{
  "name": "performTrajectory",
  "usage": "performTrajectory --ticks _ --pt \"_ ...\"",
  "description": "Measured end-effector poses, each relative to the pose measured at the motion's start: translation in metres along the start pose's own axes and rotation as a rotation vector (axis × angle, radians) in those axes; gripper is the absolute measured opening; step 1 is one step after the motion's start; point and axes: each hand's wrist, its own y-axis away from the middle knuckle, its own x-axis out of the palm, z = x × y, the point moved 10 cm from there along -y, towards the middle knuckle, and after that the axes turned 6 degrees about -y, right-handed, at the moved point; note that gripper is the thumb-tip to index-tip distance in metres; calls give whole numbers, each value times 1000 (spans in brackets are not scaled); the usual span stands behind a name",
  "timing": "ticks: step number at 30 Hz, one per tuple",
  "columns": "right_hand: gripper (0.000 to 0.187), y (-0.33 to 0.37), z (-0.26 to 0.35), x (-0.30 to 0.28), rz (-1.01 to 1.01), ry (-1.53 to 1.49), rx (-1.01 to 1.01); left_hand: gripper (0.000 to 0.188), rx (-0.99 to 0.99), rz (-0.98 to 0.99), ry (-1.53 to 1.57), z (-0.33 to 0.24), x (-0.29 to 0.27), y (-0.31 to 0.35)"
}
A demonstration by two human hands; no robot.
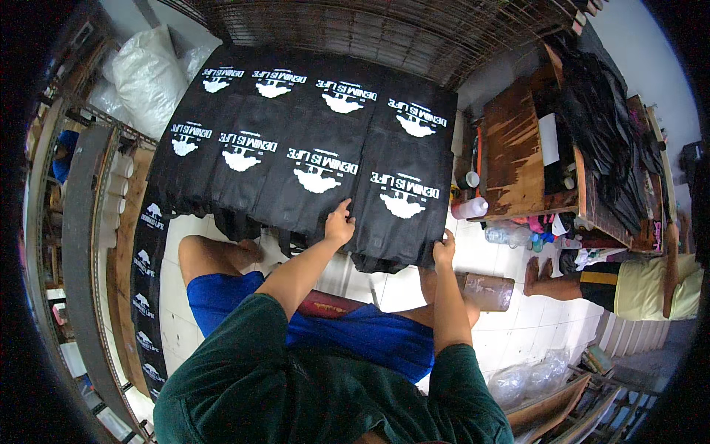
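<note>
Several black fabric bags (370,229) lie side by side in rows before me, each with a white printed picture and lettering that appears upside down from here. My left hand (340,225) rests at the near edge of the front row, its index finger stretched out onto the black cloth, holding nothing. At the near right corner, my right hand (444,250) has its fingers closed on the edge of the rightmost bag; part of its grip is hidden. Bag handles (373,263) hang below the front edge.
Metal shelving (92,222) stands at left, a long printed black strip (144,296) beside it. White plastic sacks (151,81) lie behind. At right are a worn wooden table (510,148), bottles (510,235) and another person (651,288). A brown box (488,291) sits near my knee.
</note>
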Motion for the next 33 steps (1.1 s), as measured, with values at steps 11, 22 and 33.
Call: performTrajectory --ticks 11,22,33 --pt "48 0 -11 3 -42 -18 25 48 -65 -5 -20 0 -5 1" --pt "47 0 -7 -3 -69 12 32 48 -75 7 -31 -5 -5 3" --pt "49 3 -1 -4 -123 40 -61 48 -48 -11 -33 2 -3 0"
